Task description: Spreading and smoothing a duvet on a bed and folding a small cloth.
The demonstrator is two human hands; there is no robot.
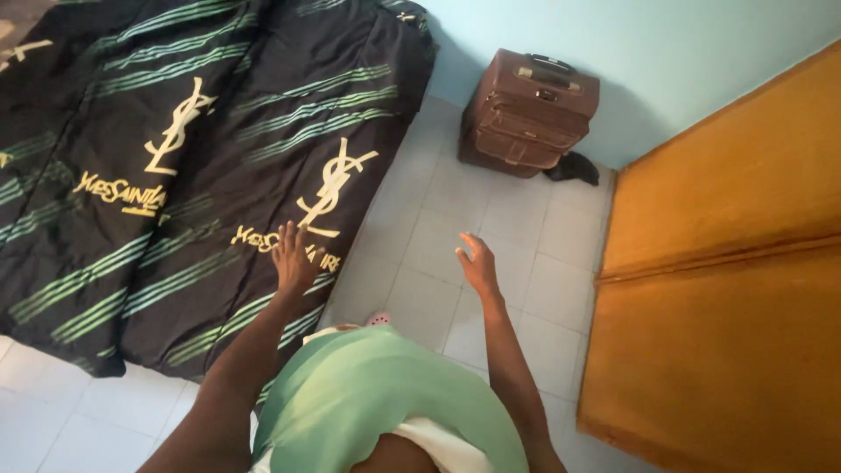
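Green cloth at my waist (368, 394); both hands open, empty.
Left hand (293, 258) over the black green-striped bedspread (158, 175), which runs leftward; right hand (477, 263) above the tiled floor (438, 228).

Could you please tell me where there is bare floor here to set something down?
Bare tiles run between the dark bedspread and the wooden door, up to the brown suitcase. The right hand hangs over them. It is tighter near the suitcase corner.

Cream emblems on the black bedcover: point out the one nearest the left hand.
The right-side emblem, just above the left hand; the other emblem sits farther left.
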